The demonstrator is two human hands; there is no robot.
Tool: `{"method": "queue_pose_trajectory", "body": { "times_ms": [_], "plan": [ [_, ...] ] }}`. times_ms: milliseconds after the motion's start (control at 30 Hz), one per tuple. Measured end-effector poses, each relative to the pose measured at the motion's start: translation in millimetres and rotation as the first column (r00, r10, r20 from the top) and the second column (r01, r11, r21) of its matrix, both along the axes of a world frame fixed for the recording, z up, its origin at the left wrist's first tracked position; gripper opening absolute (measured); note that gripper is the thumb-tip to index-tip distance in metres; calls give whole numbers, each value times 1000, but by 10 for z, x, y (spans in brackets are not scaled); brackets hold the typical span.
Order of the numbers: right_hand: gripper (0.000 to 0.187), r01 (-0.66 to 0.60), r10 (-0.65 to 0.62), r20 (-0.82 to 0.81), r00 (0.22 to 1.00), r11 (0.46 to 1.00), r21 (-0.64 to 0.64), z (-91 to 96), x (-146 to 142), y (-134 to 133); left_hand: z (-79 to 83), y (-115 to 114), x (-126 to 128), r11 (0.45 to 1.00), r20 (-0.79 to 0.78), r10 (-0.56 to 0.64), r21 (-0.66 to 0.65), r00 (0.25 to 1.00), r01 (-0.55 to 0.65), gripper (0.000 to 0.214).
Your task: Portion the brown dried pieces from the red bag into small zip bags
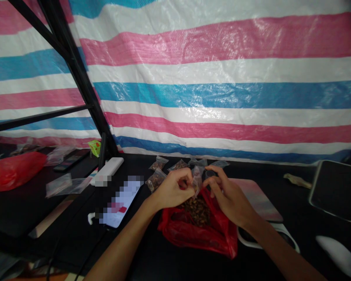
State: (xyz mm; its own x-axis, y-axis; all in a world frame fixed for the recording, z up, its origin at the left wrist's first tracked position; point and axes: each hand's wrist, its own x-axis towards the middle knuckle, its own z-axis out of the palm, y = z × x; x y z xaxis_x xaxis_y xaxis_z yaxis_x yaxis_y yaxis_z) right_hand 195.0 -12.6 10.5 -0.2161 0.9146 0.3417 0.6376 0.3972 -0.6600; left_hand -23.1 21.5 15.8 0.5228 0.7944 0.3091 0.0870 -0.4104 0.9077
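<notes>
Fingers of the left hand and right hand pinch a small clear bag (red plastic bag just below).

Bright, flat light, glare on tarpaulin

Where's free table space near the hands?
Black tabletop shows between the pink mat and the dark square panel, and between the phone and the red bag. Crowded: behind the left hand and right hand, where small plastic bags cluster around the clear bag.
</notes>
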Motion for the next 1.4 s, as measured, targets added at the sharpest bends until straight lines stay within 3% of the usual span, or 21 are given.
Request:
{"method": "queue_pose_trajectory", "body": {
  "times_ms": [100, 233, 433, 567, 700, 833, 1000, 1100, 1400],
  "plan": [
    [48, -14, 9, -50, 999, 996, -89, -31, 3, 27, 46, -15, -27, 995, -29, -81, 57, 996, 83, 11],
    [40, -85, 66, -190, 980, 992, -93, -52, -25, 63, 112, -20, -76, 977, -92, -206, 46, 974, 210, 16],
    [29, -140, 121, -262, 957, 989, -54, 7, -55, 53, 174, -31, -159, 938, -58, -263, -250, 963, 241, 29],
    [30, -185, 181, -258, 949, 983, 12, 36, -39, 25, 89, -40, -134, 937, -47, -267, -244, 962, 248, 55],
    [37, -212, 214, -214, 953, 977, 34, 55, -2, 3, 16, -29, -100, 899, 52, -332, -285, 942, 333, 57],
    [49, -171, 172, -207, 963, 985, 24, 50, 13, 2, 9, -20, -99, 906, 24, -315, -291, 949, 308, 57],
    [41, -109, 122, -208, 971, 991, 73, 35, -4, 2, 12, -19, -91, 905, 44, -315, -288, 948, 314, 56],
    [39, -117, 132, -206, 970, 990, 82, 38, -10, -4, 12, -18, -80, 911, 35, -320, -264, 947, 317, 63],
    [38, -127, 147, -209, 967, 986, 107, 30, -3, 2, 15, -4, -62, 941, -29, -287, -193, 957, 277, 54]
  ]
}}
